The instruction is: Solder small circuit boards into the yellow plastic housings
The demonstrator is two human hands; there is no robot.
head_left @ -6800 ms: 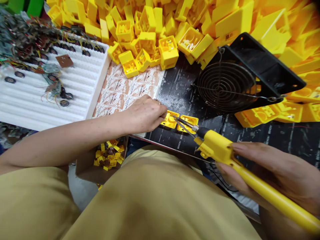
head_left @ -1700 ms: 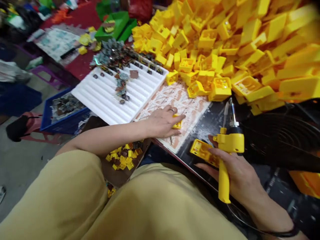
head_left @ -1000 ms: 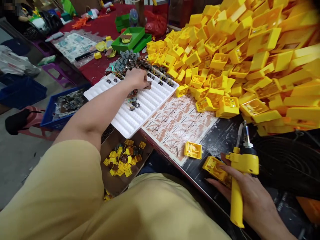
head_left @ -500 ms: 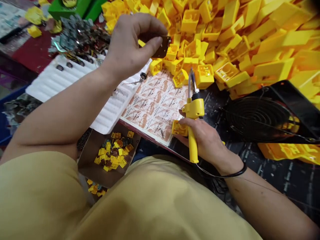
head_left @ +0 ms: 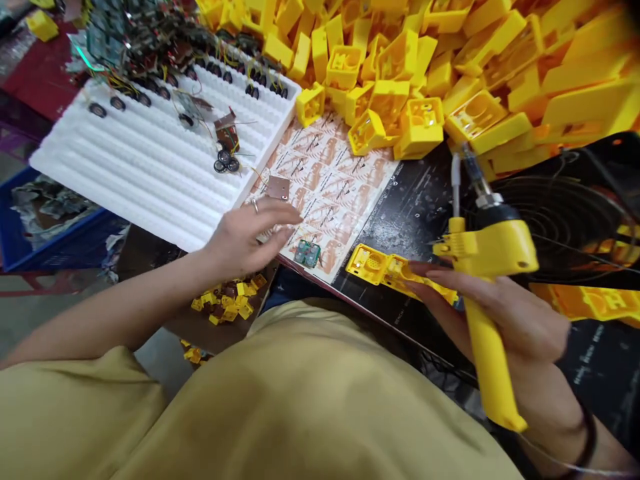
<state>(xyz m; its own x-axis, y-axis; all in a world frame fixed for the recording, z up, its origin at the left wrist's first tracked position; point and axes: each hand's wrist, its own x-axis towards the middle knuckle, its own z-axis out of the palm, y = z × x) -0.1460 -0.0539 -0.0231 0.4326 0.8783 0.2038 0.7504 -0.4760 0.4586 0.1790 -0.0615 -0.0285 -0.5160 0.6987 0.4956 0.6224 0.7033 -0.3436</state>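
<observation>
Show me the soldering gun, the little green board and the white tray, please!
soldering gun (head_left: 495,252), head view, on its yellow body
green board (head_left: 307,253), head view, on its top face
white tray (head_left: 107,183), head view, on its bare ridges

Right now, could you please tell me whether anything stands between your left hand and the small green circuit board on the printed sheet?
Nothing visible does: the left hand is open above the printed sheet, and the small green circuit board lies on that sheet just beyond its fingertips, not touching them.
</observation>
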